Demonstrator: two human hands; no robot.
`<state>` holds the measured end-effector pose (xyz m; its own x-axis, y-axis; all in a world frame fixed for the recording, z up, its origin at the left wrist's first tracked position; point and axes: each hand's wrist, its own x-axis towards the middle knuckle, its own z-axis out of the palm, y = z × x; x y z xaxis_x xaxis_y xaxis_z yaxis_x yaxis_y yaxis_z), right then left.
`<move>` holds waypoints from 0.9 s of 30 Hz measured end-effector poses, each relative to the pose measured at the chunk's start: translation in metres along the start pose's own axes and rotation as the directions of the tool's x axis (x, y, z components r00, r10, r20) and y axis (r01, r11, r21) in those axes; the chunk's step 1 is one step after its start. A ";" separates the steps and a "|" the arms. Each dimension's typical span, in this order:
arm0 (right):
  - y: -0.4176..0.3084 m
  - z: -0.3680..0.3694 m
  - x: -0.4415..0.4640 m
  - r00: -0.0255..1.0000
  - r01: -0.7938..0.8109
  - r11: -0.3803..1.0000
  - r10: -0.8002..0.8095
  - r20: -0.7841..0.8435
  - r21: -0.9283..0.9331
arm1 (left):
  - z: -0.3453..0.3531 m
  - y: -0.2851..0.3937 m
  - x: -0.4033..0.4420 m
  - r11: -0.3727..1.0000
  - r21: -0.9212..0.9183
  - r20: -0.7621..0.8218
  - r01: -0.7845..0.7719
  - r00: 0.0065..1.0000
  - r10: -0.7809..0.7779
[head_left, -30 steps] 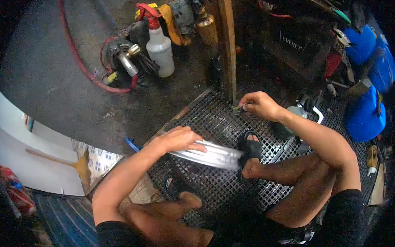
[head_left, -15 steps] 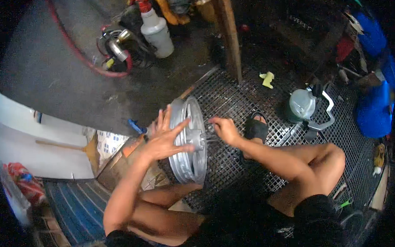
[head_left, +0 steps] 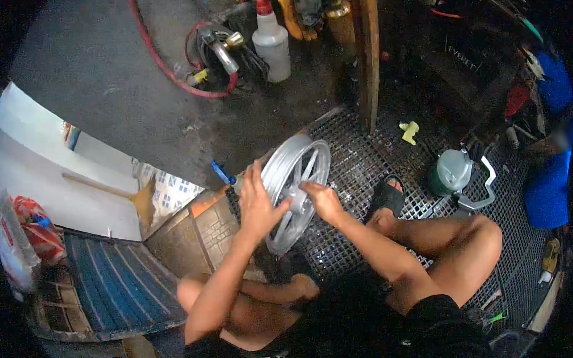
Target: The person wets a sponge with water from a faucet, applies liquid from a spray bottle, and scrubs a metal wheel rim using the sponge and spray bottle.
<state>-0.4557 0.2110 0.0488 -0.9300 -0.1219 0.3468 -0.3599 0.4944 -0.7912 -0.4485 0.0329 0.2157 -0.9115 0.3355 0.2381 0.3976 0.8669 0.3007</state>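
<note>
A silver spoked wheel rim [head_left: 286, 159] stands tilted on the black grating in front of me. My left hand [head_left: 257, 206] lies against the rim's left side, its fingers spread and pointing up, the thumb toward the hub. My right hand [head_left: 322, 200] is at the hub, its fingers bent together over the spokes. Whether those fingers hold anything small is hidden. A yellow-green scrap [head_left: 410, 132] lies on the grating beyond the rim, close to a wooden post [head_left: 369, 74].
A greenish clear container [head_left: 452, 172] with a grey handle stands at right, near my sandalled foot [head_left: 388, 195]. A spray bottle [head_left: 272, 49], red hose [head_left: 153, 56] and metal fitting are on the floor ahead. Blue containers [head_left: 546, 194] line the right edge. A blue-handled tool [head_left: 222, 172] lies left of the rim.
The rim has gone from lying flatter to standing tilted between my hands. My right hand has left the post area and come to the hub. The yellow-green scrap now lies uncovered on the grating.
</note>
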 end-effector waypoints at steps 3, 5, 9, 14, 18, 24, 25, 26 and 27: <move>0.002 -0.004 -0.008 0.989 0.131 0.984 -0.138 -0.046 -0.121 | -0.006 -0.013 -0.047 0.981 -0.135 0.109 0.142 0.986 -0.128; 0.018 -0.015 -0.010 0.987 0.154 0.984 -0.149 0.060 -0.089 | 0.000 -0.029 -0.063 0.970 -0.128 0.198 0.209 0.963 -0.181; 0.007 -0.012 -0.021 0.997 0.076 0.995 -0.078 -0.029 -0.059 | -0.014 -0.017 -0.026 0.977 -0.059 0.279 0.205 0.943 -0.181; 0.011 -0.010 -0.016 0.999 -0.014 1.000 0.014 -0.043 0.001 | -0.010 0.012 0.018 0.999 -0.051 -0.002 -0.004 1.000 0.004; 0.008 -0.001 -0.011 0.990 0.025 0.996 -0.036 -0.133 -0.081 | -0.003 -0.029 -0.037 0.976 -0.038 0.183 0.216 0.961 -0.205; -0.003 -0.005 -0.009 0.980 -0.012 0.999 0.006 -0.198 -0.030 | -0.012 0.008 0.038 0.989 -0.103 0.169 0.110 0.981 -0.092; -0.005 -0.005 -0.012 0.975 -0.036 0.999 0.027 -0.219 -0.039 | -0.011 0.016 0.046 0.982 -0.150 0.159 0.115 0.983 -0.091; -0.002 -0.005 -0.011 0.981 -0.052 0.996 0.038 -0.191 -0.067 | -0.008 0.014 0.041 0.990 -0.123 0.121 0.073 0.991 -0.058; 0.003 -0.009 -0.011 0.979 -0.054 0.997 0.041 -0.198 -0.060 | -0.003 0.012 0.035 0.995 -0.095 0.075 0.022 0.997 -0.015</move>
<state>-0.4464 0.2217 0.0470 -0.9106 0.0717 0.4070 -0.3040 0.5507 -0.7773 -0.4756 0.0540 0.2302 -0.9227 0.3492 0.1633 0.3855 0.8353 0.3920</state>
